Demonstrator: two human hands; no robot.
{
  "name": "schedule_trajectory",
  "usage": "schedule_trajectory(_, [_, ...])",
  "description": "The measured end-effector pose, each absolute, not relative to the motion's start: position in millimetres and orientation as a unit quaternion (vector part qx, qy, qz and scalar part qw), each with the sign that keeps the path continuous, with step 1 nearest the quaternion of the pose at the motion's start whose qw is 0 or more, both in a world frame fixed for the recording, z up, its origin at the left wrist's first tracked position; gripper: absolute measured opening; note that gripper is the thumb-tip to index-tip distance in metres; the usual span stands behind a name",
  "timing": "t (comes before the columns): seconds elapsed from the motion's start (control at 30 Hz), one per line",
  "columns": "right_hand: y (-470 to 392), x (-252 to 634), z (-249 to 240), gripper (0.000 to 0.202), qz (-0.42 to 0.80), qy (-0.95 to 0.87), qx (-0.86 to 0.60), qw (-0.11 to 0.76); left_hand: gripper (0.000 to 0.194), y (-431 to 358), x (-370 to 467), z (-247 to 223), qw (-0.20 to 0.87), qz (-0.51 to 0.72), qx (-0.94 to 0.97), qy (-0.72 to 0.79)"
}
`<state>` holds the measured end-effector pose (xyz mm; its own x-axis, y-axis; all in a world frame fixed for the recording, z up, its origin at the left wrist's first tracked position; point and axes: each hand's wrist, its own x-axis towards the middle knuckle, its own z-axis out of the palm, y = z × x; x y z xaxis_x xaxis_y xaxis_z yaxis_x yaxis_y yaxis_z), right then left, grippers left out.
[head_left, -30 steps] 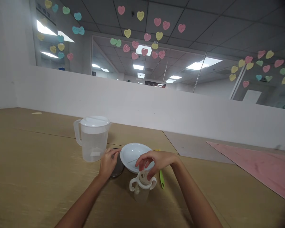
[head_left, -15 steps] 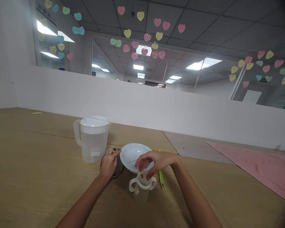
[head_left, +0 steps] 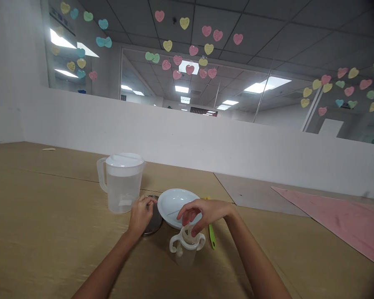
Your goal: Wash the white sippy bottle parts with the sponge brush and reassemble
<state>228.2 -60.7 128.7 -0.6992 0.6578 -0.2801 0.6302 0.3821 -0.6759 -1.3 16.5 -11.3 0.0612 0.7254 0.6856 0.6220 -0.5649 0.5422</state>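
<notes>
A clear cup with two white handles (head_left: 187,245) stands near the middle of the table. My right hand (head_left: 202,214) is curved over its open top, thumb at the rim, fingers apart. Behind it lies a white bowl (head_left: 173,201), partly hidden by that hand. My left hand (head_left: 141,214) is over the left part of a round dark metal dish (head_left: 155,222), its fingers bent together; whether they hold anything is hidden. A lidded translucent pitcher (head_left: 124,187) stands just behind my left hand.
A green-handled utensil (head_left: 212,236) lies right of the cup. A pink cloth (head_left: 339,220) covers the right side of the table (head_left: 43,232). A white wall (head_left: 180,141) rises behind, and a small pale piece (head_left: 48,149) lies far left.
My left hand's index finger, stretched toward the bowl's rim before, has bent back. The hand has shifted slightly left. My right hand has stayed over the cup.
</notes>
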Motion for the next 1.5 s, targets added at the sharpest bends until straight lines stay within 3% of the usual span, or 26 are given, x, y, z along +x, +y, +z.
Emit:
schedule_trajectory(0.33, [-60.6, 228.2, 128.6, 0.060, 0.402, -0.829, -0.388, 0.015, 0.036, 17.9, 1.5, -17.0, 0.065, 0.477, 0.753, 0.448])
schedule_trajectory(0.6, [-59.9, 228.6, 128.1, 0.059, 0.409, -0.829, -0.382, 0.017, 0.016, 17.8, -0.3, -11.9, 0.067, 0.510, 0.715, 0.474])
schedule_trajectory(0.9, [-60.7, 228.0, 129.2, 0.059, 0.405, -0.827, -0.389, 0.012, 0.030, 19.1, -0.6, -14.7, 0.077, 0.511, 0.719, 0.465])
schedule_trajectory(1.1, [-61.2, 227.7, 130.4, 0.056, 0.394, -0.829, -0.397, 0.008, 0.028, 14.4, -0.2, -10.1, 0.079, 0.514, 0.717, 0.464])
schedule_trajectory(1.3, [-59.9, 227.7, 128.2, 0.053, 0.398, -0.828, -0.395, 0.012, 0.013, 15.3, -1.5, -7.7, 0.069, 0.521, 0.697, 0.488])
schedule_trajectory(1.5, [-58.5, 228.2, 126.5, 0.052, 0.406, -0.827, -0.390, 0.014, 0.021, 15.6, -5.7, -7.0, 0.043, 0.539, 0.677, 0.499])
